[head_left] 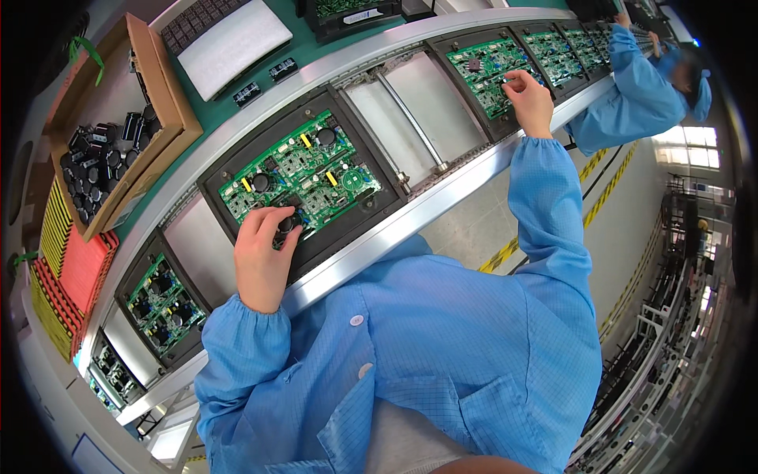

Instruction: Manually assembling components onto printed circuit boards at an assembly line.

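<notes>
- Head view: the left hand (264,246) has its thumb and fingers curved around a dark round part (289,223), gripping it by its sides.
- That part is at the near edge of a green circuit board (304,168), toward its left; whether it is seated cannot be told, as the fingers cover its base.
- The right hand (529,101) is well apart from the left, its thumb and forefinger narrowed over a second green board (483,66); I cannot tell whether anything is between the tips.
- The nearer board lies in a black frame (367,148) and carries yellow blocks and other dark round components.
- Between the two boards, a metal rod (414,120) crosses the line; a bright metal rail (371,243) runs along the person's side.
- Beyond the rail opposite, two small dark clusters (247,94) (283,69) rest on a green worktop (212,117), near a white sheet (234,47).
- Left of these, an open cardboard box (134,207) holds a heap of black cylinders (91,170).
- Farther right, a co-worker in a blue sleeve (628,99) reaches toward the line.
</notes>
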Motion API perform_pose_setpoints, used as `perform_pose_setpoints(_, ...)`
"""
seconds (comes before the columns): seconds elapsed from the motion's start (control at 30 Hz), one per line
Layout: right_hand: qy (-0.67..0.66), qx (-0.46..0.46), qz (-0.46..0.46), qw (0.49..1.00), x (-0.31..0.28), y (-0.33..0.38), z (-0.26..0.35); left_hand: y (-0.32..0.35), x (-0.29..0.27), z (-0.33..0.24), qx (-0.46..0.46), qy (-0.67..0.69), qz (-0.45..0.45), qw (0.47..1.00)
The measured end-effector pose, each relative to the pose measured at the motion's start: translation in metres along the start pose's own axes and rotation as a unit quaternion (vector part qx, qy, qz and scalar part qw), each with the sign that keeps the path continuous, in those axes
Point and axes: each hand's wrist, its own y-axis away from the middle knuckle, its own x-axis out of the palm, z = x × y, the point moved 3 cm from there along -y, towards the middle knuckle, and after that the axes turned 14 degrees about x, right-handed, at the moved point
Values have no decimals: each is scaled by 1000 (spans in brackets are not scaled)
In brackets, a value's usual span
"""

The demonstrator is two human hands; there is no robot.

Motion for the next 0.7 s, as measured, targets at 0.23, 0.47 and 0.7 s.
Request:
perform_pose_setpoints(0.23, 54, 3, -22, 998, 0, 1, 2, -1, -4, 0, 58, -20, 51, 997)
perform_pose_setpoints(0.47, 52, 5, -26, 998, 4, 0, -2, -9, -3, -6, 26, -30, 52, 998)
perform_pose_setpoints(0.7, 131, 2, -43, 990, 8, 2, 10, -14, -6, -5, 46, -72, 65, 994)
